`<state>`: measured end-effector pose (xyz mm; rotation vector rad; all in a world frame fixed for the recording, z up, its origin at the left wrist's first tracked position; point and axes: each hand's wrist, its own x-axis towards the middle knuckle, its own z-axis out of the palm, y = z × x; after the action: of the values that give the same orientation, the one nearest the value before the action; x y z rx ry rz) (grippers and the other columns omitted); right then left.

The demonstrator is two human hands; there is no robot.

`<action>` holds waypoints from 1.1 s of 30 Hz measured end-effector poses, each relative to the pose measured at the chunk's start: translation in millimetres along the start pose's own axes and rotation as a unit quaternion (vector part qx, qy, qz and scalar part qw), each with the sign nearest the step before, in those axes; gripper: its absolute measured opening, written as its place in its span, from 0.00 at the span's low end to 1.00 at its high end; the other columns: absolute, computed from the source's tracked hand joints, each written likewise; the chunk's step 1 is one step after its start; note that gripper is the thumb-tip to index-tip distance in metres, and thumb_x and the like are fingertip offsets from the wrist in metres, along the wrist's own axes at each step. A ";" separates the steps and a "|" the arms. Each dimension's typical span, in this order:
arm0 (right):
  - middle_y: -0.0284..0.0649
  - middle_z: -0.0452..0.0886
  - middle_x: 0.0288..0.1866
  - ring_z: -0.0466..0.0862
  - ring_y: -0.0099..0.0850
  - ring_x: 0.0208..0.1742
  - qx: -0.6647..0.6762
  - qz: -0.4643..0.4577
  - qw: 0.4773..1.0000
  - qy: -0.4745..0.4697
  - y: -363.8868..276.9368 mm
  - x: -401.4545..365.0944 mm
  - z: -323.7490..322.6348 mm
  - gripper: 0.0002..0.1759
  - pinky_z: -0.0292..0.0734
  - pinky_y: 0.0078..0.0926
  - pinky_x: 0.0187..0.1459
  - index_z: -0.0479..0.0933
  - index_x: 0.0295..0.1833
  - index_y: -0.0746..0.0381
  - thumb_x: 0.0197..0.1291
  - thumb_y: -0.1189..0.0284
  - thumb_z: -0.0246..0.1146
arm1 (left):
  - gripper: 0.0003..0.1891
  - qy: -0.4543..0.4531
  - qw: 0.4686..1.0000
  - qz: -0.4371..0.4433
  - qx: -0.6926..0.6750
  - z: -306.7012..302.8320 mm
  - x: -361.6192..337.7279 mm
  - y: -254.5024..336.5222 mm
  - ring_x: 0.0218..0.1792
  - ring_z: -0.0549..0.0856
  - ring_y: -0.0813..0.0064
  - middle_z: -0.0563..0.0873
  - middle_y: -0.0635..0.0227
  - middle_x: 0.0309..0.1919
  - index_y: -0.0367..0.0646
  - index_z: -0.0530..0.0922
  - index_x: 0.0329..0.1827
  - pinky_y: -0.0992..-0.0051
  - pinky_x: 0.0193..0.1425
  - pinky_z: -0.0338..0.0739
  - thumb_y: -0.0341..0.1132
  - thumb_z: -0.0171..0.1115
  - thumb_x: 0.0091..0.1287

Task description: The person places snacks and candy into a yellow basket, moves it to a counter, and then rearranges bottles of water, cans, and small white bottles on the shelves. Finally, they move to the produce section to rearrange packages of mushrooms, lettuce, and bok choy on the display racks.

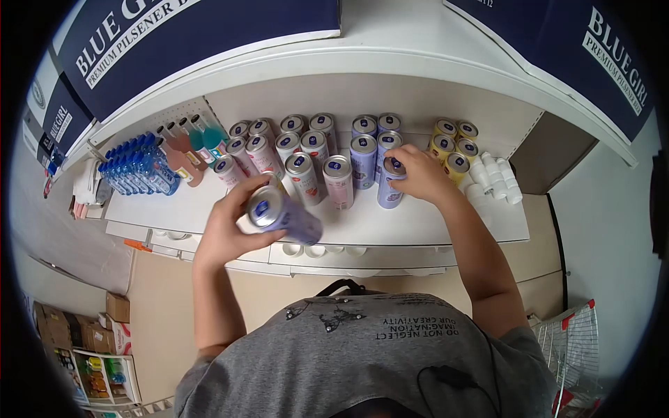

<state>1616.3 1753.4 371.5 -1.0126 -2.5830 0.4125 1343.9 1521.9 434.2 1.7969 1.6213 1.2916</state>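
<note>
My left hand (228,226) is wrapped round a purple drink can (296,221), tilted and held above the front of the white shelf (376,226). Just behind that can a yellowish edge shows; I cannot make out what it belongs to. On the shelf, my right hand (420,174) grips the top of another purple can (391,193), which stands upright. Close behind and to its left are more purple cans (363,161) in short rows. Left of these stand pink cans (338,182) and white-and-pink cans (302,179).
Yellow cans (457,165) and white bottles (498,177) stand at the right. Blue bottles (143,167) and coloured glass bottles (181,153) fill the left end. Blue cartons (209,31) sit on the shelf above. A wire cart (571,348) is at lower right.
</note>
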 end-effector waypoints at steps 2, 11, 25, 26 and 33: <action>0.39 0.76 0.57 0.79 0.41 0.55 -0.003 0.008 1.000 0.006 -3.1 -2.4 4.5 0.31 0.69 0.40 0.61 0.75 0.59 0.50 0.45 0.67 0.71 | 0.36 -0.059 0.997 0.041 0.028 26.7 35.6 12.9 0.51 0.83 0.70 0.83 0.60 0.50 0.37 0.74 0.59 0.71 0.57 0.77 0.34 0.80 0.44; 0.35 0.75 0.54 0.81 0.41 0.50 -0.051 0.011 0.996 0.074 -3.5 -16.7 9.0 0.28 0.78 0.39 0.51 0.75 0.58 0.51 0.48 0.67 0.70 | 0.37 -0.192 0.965 0.044 0.175 103.8 125.6 7.5 0.40 0.87 0.57 0.87 0.52 0.39 0.34 0.77 0.51 0.68 0.48 0.80 0.44 0.80 0.38; 0.41 0.71 0.58 0.81 0.42 0.52 -0.019 0.018 0.995 0.098 -9.7 -16.1 25.8 0.29 0.79 0.38 0.51 0.72 0.59 0.54 0.49 0.67 0.72 | 0.37 -0.055 0.911 0.039 0.407 144.3 117.0 -48.0 0.54 0.78 0.61 0.82 0.64 0.44 0.46 0.78 0.53 0.43 0.72 0.51 0.54 0.77 0.38; 0.41 0.71 0.59 0.81 0.43 0.52 -0.014 0.008 0.993 0.119 -7.9 -15.3 28.7 0.30 0.78 0.38 0.51 0.72 0.60 0.54 0.49 0.67 0.72 | 0.40 -0.040 0.918 0.040 0.394 144.0 112.3 -47.1 0.55 0.78 0.61 0.82 0.64 0.45 0.47 0.76 0.57 0.42 0.73 0.49 0.53 0.78 0.38; 0.44 0.72 0.59 0.77 0.43 0.57 0.017 -0.005 0.981 0.192 -16.9 -17.9 16.8 0.31 0.74 0.40 0.55 0.74 0.58 0.58 0.47 0.64 0.74 | 0.44 0.192 0.931 0.089 0.299 75.4 42.1 -53.8 0.61 0.71 0.58 0.74 0.58 0.57 0.44 0.67 0.66 0.45 0.70 0.53 0.46 0.78 0.44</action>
<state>1611.7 1726.7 359.1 -0.9600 -2.2265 0.2295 1371.5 1595.6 369.7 2.1734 2.3085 1.3928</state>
